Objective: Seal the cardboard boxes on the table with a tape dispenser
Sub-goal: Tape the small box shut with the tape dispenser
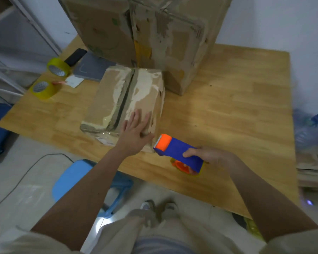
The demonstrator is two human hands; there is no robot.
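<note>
A small worn cardboard box (118,99) lies on the wooden table (228,116), its two top flaps meeting at a dark open seam. My left hand (136,131) rests flat on the near right corner of its top, fingers spread. My right hand (207,155) grips a blue and orange tape dispenser (178,151) just right of the box's near corner, its orange front end pointing at the box. A large, tall cardboard box (154,33) stands behind the small one.
Two yellow tape rolls (57,67) (42,89) sit at the table's left end, beside a black phone (75,56), a grey pad (93,67) and a white card (74,81). A blue stool (77,176) stands by the table's near edge. Water bottles (312,127) lie at right.
</note>
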